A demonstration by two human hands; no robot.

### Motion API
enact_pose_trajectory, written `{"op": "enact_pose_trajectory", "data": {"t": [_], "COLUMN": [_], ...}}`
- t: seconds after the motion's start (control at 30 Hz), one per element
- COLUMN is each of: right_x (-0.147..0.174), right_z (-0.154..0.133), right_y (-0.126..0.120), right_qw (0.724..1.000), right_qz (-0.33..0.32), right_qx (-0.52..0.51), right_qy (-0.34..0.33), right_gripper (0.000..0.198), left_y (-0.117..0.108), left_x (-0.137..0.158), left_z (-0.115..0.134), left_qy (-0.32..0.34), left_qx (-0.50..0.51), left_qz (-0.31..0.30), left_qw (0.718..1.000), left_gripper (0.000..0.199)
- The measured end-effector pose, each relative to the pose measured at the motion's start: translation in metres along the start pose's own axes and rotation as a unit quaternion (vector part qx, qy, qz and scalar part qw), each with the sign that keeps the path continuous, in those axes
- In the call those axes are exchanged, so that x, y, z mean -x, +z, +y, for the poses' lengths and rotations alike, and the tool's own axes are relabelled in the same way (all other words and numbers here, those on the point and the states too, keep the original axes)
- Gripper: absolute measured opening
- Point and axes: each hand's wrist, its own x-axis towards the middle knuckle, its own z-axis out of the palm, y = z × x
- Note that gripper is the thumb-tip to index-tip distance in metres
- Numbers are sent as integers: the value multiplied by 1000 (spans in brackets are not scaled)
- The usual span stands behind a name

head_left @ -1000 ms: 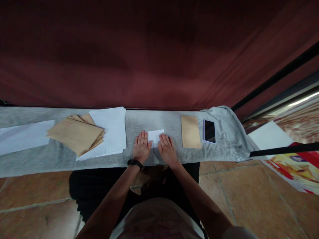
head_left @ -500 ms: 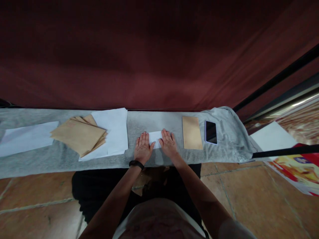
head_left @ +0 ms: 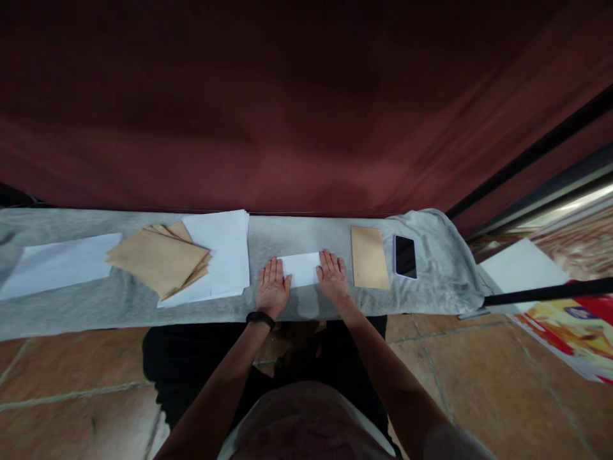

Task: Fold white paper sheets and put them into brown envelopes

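Between my hands a folded white sheet of paper (head_left: 299, 269) lies flat on the grey cloth (head_left: 297, 231). My left hand (head_left: 274, 285) presses flat at the paper's left end, fingers stretched forward, a dark band around the wrist. On the right end rests my right hand (head_left: 332, 277), also flat with its fingers extended. Both palms hide the ends of the sheet. A brown envelope (head_left: 370, 257) lies just to the right of my right hand, apart from it.
A phone (head_left: 405, 257) lies beyond the envelope. To the left are a stack of white paper (head_left: 230, 249), several overlapping brown envelopes (head_left: 156, 259) and another white sheet (head_left: 62, 263). A dark red surface (head_left: 306, 153) rises behind the cloth. Black bars (head_left: 546, 292) cross at right.
My hands have slid apart toward the two ends of the folded paper, so more of its white middle shows. The view has shifted slightly.
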Motion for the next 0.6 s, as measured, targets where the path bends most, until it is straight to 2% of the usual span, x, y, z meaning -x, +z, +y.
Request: {"op": "enact_pose_trajectory", "data": {"t": [0.13,0.27,0.33,0.6], "right_x": [8,26,33,27], "right_z": [-8,-25,-32,-30], "right_y": [-5,-7,-6,-1], "right_qw": [1000,995,991,997], "right_qz": [12,-31,-46,-37], "right_qx": [-15,-43,-48,-30], "right_qy": [9,-88,-112,-63], "right_gripper": [53,52,52,53], "left_y": [-6,-10,-10,-8], "left_x": [2,10,13,9], "left_z": [5,19,24,7], "left_qy": [-2,103,126,63], "left_qx": [23,46,44,9], "left_qz": [8,-34,-58,-44], "left_qw": [1000,993,989,997], "left_gripper": [62,57,56,61]}}
